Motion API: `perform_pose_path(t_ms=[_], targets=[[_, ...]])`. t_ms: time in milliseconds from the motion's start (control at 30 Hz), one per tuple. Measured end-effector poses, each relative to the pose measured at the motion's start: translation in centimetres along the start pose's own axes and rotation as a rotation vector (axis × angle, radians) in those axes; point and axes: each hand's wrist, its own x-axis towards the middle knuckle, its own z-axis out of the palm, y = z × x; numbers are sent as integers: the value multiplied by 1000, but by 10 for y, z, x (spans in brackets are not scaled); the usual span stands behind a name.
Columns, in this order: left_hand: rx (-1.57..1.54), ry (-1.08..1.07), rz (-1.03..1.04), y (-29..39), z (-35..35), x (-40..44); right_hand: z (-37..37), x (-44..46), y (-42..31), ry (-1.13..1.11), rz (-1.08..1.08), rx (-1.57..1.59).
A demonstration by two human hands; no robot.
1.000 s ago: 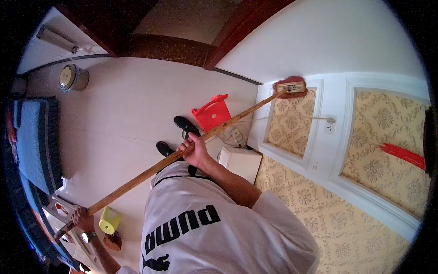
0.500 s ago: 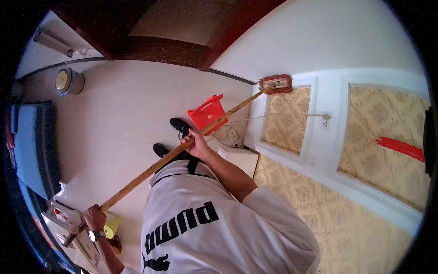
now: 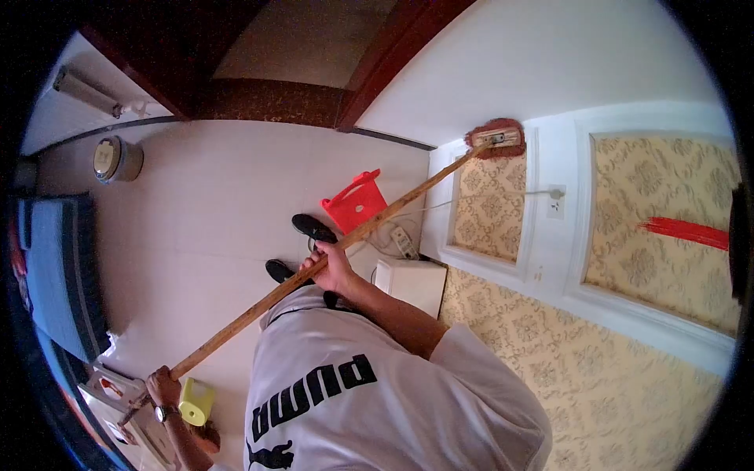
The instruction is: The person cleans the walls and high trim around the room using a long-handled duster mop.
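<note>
Brown pole (image 3: 275,297), rust-red mop fringe (image 3: 499,124); pale-yellow wallpaper (image 3: 542,361), grey floral.

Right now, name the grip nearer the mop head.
The right-hand grip, around the middle of the wooden pole. The left-hand grip, with a wristwatch, is close to the end away from the mop head.

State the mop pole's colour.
Warm brown, wood-like mop pole, with darker patches; shows best in the head view.

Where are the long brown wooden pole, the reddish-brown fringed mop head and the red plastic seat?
Long brown wooden pole (image 3: 267,302): head view, on mid-shaft.
Reddish-brown fringed mop head (image 3: 506,139): head view, on its central wooden block.
Red plastic seat (image 3: 362,195): head view, on its flat panel.
</note>
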Motion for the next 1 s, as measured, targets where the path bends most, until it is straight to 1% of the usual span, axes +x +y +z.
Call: perform_pose_path(t_ms=[133,233,333,400,433,500,567,667,733,767,800,833,1000], targets=[[-21,15,10,-3,4,-1,10,-10,6,11,8,4],[-64,0,-3,-8,6,-1,19,-18,11,-11,-20,-15],[-100,-11,-17,-15,2,-3,26,-25,16,14,-49,-57],[-55,0,-9,-28,9,2,31,-24,20,-53,-38,-34],[-29,73,12,-31,11,2,34,-25,21,-54,-36,-32],[-42,59,26,-37,16,5,40,-27,21,-111,-71,-29],[-61,46,56,-38,29,11,43,-33,17,-114,-94,-43],[-91,102,102,-33,47,15,39,-41,6,-120,-121,-80],[-51,-44,46,-12,33,17,33,-43,-3,-114,-131,-99],[-79,-71,27,-14,37,17,29,-40,-8,-115,-175,-78],[-79,-72,29,-14,37,17,24,-37,-12,-116,-218,-57],[-86,-69,42,-13,37,17,19,-31,-17,-41,-224,-107],[-53,-94,20,-2,31,10,0,-10,-28,-28,-233,-120]])
